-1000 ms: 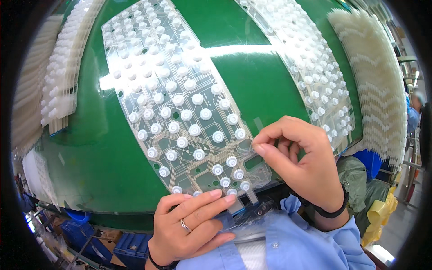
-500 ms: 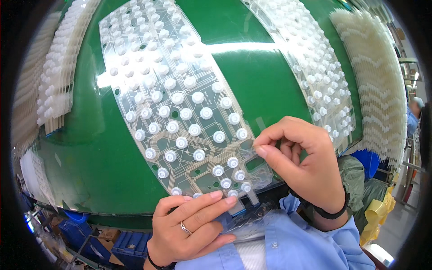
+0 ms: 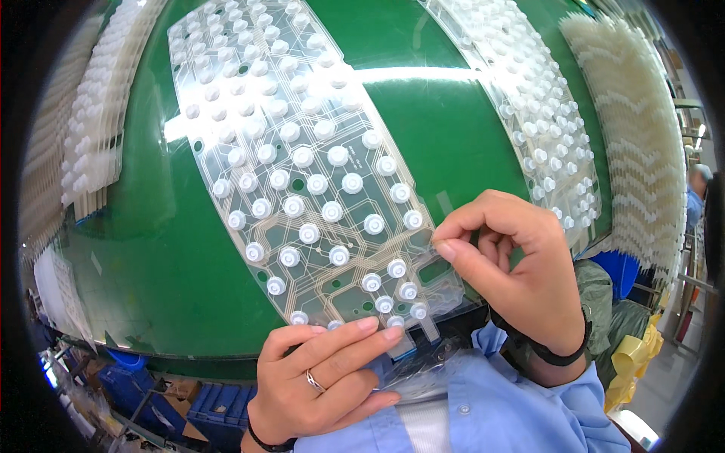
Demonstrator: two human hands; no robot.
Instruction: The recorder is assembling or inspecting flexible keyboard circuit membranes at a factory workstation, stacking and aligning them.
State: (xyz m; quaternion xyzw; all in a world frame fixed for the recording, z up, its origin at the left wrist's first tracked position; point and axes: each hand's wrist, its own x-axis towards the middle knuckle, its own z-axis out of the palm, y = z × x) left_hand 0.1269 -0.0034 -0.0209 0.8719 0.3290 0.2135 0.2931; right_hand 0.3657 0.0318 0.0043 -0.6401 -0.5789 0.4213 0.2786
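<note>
A clear keyboard membrane sheet (image 3: pixel 325 234) with white rubber domes and fine printed traces lies on the green table, tilted slightly, its near end toward me. My left hand (image 3: pixel 321 377), a ring on one finger, rests its stretched fingertips on the sheet's near edge, by the lowest domes. The thumb is apart from the fingers, below that edge. Thumb and forefinger of my right hand (image 3: pixel 513 264) are pinched together at the sheet's right edge, near its lower right corner. What lies between those fingertips is mostly hidden. Beside them, the corner looks creased or covered by clear film.
Another pile of domed membrane sheets (image 3: pixel 540 113) lies to the right, beside a tall stack of pale sheets (image 3: pixel 630 143). More domed sheets (image 3: pixel 102 98) are stacked at the left. Blue crates (image 3: pixel 219 411) stand below the green table (image 3: pixel 174 302). Strong glare crosses the far half.
The membrane sheet has shifted very slightly to the right at its near part. My right hand has moved a little right with its pinch kept; my left hand is nearly still.
</note>
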